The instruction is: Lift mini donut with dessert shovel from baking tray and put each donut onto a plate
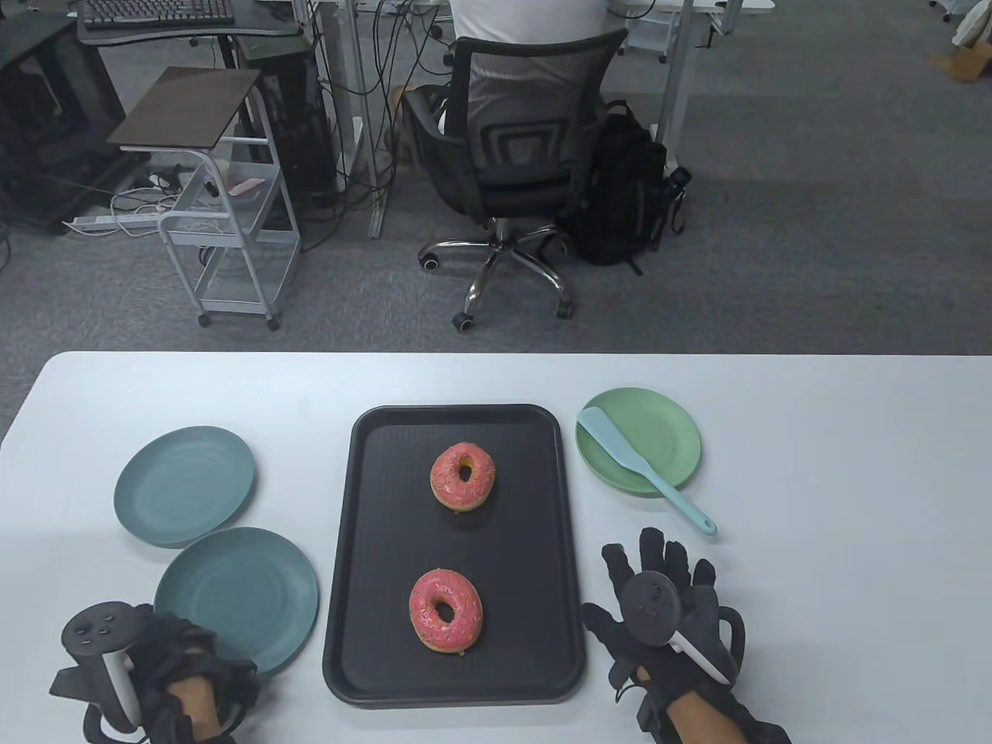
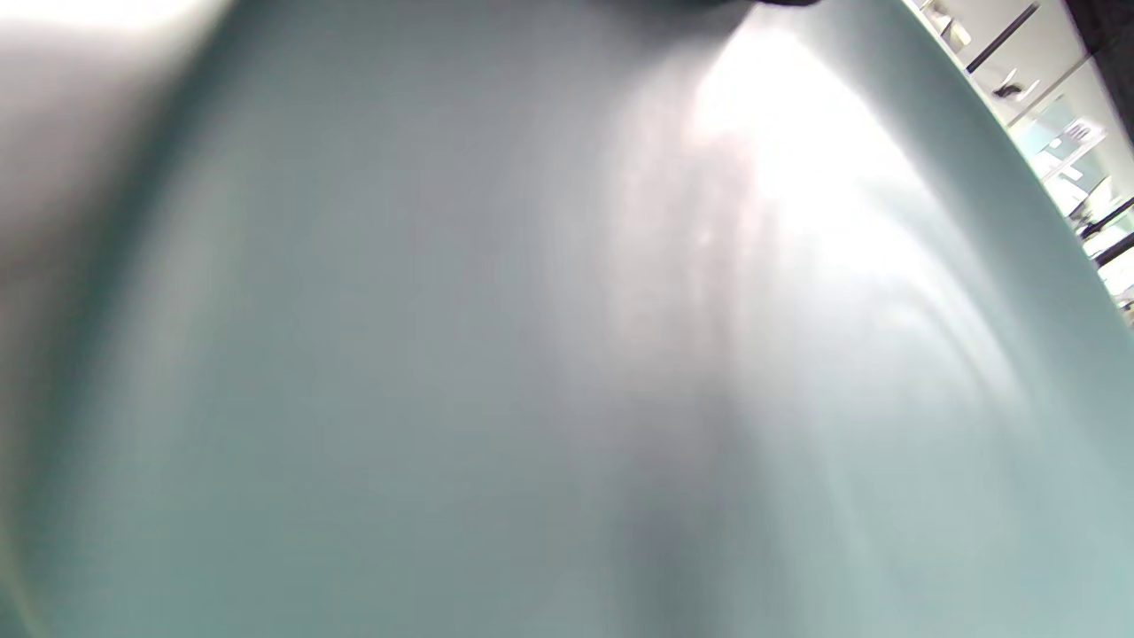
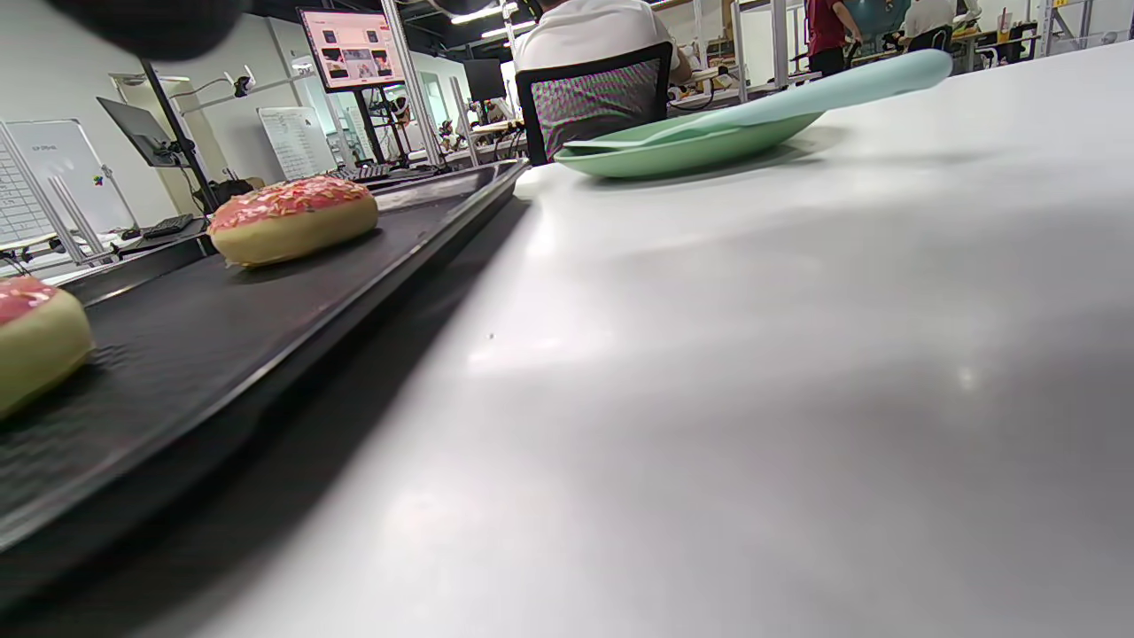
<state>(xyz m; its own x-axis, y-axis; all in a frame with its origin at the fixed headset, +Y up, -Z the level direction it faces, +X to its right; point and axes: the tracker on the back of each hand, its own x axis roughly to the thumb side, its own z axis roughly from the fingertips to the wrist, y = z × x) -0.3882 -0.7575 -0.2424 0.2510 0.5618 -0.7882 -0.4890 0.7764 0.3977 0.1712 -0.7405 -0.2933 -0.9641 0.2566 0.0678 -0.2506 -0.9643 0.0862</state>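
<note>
Table view: nothing lifted yet, both donuts on the baking tray (image 1: 457, 682). My right hand (image 1: 666, 612) lies flat, fingers released; left hand (image 1: 167, 666) unreadable. Next, grab the dessert shovel (image 1: 643, 469), upper right.

Even overhead light is filling the table view, which is staying sharp from the white table (image 1: 814, 542) to the office behind; soft, short shadows are sitting under the baking tray (image 1: 457, 554) and the right hand (image 1: 670, 612). Straight lines are bowing slightly toward the edges. The left wrist view is showing almost nothing but a blurred teal plate (image 2: 443, 399), far too close to focus, with a white glare patch blooming at its upper right. In the right wrist view, ceiling lights are reflecting off the glossy tabletop (image 3: 753, 354), the near foreground is blurring, and the tray (image 3: 266, 319) is casting a dark shadow beside itself.
</note>
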